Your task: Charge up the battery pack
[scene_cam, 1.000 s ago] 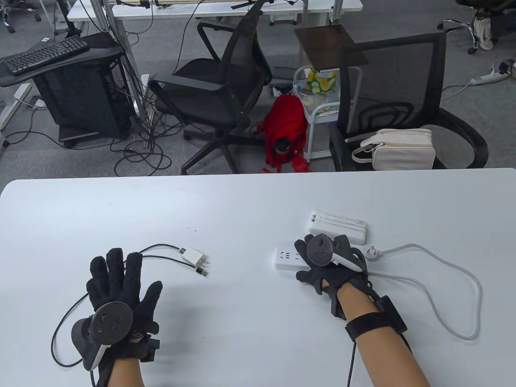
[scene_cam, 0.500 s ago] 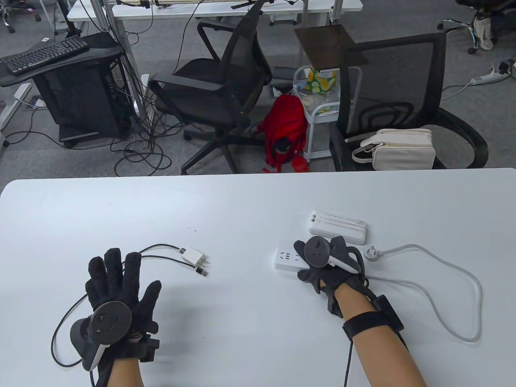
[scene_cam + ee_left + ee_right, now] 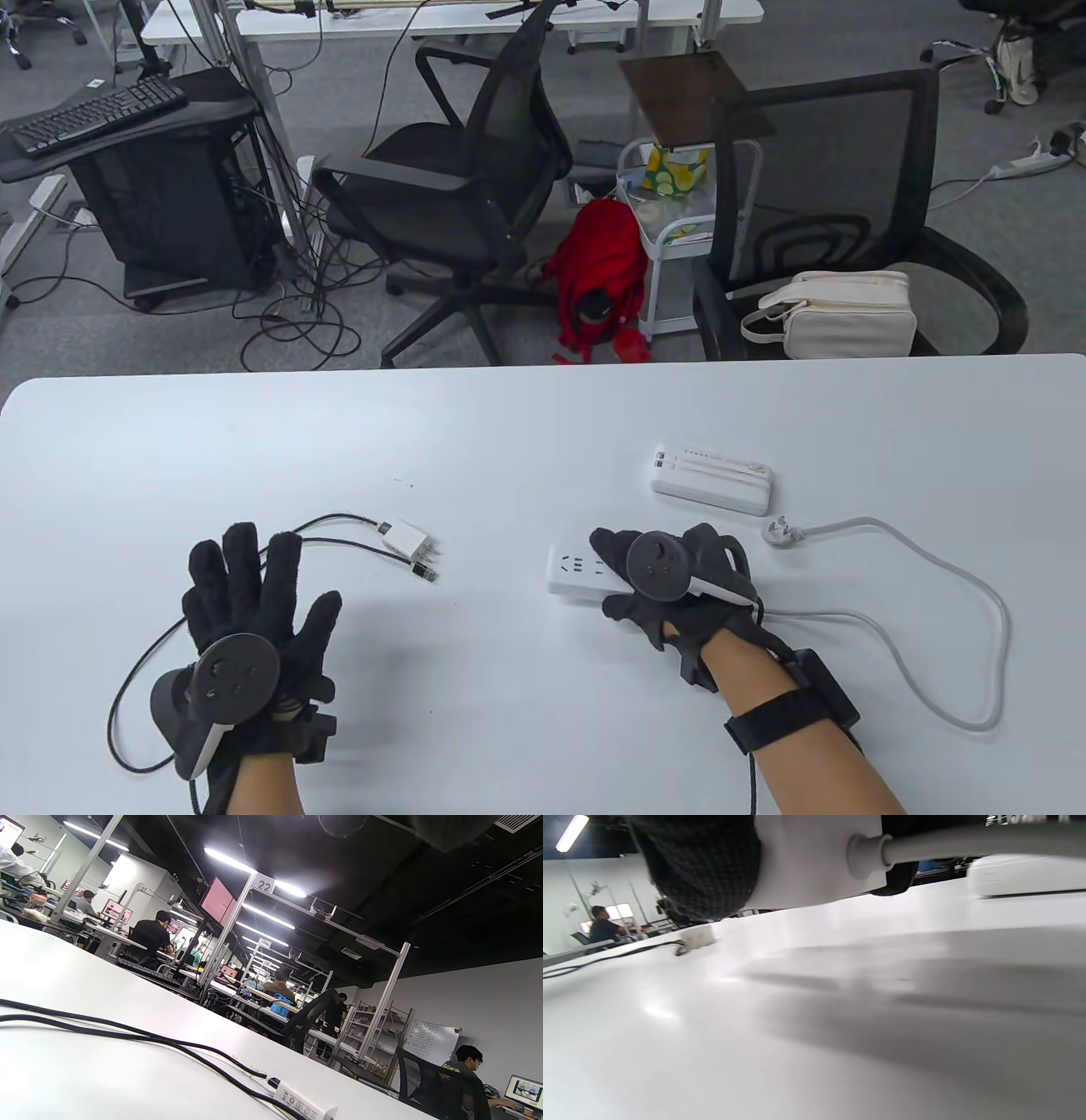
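While the left hand (image 3: 246,628) rests flat with fingers spread, the right hand (image 3: 670,586) grips the power strip (image 3: 577,575), battery pack (image 3: 711,480) at one o'clock.

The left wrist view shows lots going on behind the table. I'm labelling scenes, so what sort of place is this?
Most likely an open-plan office or lab. Rows of desks with people at monitors fill the background, a numbered post marks a bay, and office chairs and a keyboard stand beyond the white table.
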